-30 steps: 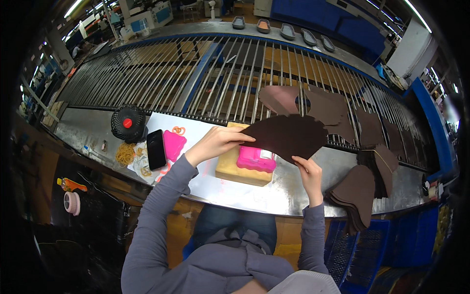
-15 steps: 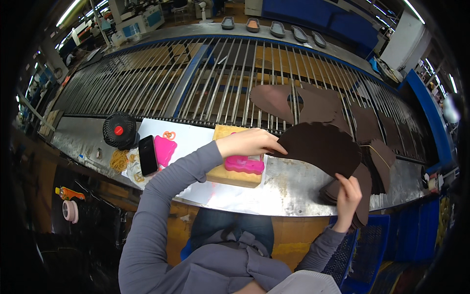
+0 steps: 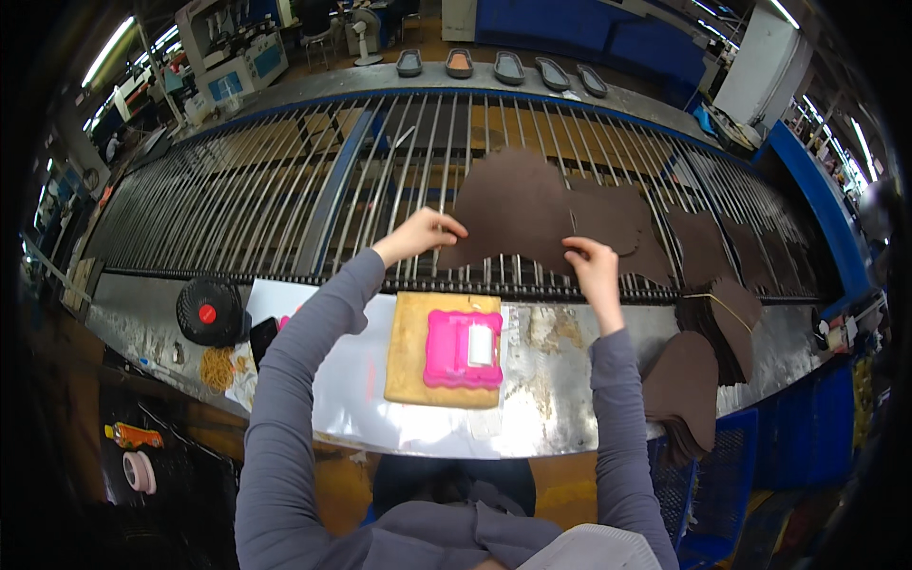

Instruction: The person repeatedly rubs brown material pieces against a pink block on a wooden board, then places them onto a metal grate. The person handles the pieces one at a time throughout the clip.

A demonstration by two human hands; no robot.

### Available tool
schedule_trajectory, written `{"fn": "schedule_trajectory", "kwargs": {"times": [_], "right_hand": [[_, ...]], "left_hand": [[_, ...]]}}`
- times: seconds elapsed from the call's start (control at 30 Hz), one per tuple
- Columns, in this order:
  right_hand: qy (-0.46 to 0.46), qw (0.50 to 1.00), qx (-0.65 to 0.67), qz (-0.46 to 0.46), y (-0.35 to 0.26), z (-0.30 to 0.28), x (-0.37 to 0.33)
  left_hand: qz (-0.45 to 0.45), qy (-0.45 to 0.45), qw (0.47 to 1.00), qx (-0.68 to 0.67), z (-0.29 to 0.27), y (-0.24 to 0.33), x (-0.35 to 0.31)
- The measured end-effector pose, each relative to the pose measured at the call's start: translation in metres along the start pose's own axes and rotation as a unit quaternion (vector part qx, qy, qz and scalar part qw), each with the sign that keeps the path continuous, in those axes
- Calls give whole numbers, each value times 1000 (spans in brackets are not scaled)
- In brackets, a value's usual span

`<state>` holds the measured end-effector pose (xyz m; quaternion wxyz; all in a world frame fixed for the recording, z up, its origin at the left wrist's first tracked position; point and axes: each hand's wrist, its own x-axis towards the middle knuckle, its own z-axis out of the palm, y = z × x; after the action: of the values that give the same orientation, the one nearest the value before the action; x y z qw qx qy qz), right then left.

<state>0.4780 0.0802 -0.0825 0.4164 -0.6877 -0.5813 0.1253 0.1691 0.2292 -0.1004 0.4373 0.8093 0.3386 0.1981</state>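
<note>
Leftmost, the print on an orange bottle is too small to read; the left sleeve partly hides a dark phone. White paper carries faint, illegible reddish marks. The left hand pinches the lower left of a brown sheet over the conveyor bars, contact unclear; the right hand pinches its lower right edge, fingertips underneath hidden

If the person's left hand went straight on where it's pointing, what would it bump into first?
Most likely the brown sheet: the left hand seems to be touching its lower left edge, though depth is hard to judge.
</note>
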Motion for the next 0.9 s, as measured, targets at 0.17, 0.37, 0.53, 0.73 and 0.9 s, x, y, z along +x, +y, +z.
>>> {"fn": "schedule_trajectory", "kwargs": {"times": [0.17, 0.37, 0.53, 0.73, 0.9], "right_hand": [[-5, 1000, -5, 13, 77, 74, 31], [-13, 997, -78, 15, 110, 93, 31], [79, 996, -8, -50, 28, 23, -14], [289, 937, -172, 94, 45, -152, -166], [184, 847, -391, 311, 175, -205, -272]], "left_hand": [[-76, -23, 995, -59, 20, -60, 30], [-86, -30, 996, -21, 41, -90, 51], [-33, 35, 999, 25, 18, -112, 16], [-88, 112, 985, -94, -24, -37, -113], [-119, 250, 949, -155, 10, 9, -222]]}}
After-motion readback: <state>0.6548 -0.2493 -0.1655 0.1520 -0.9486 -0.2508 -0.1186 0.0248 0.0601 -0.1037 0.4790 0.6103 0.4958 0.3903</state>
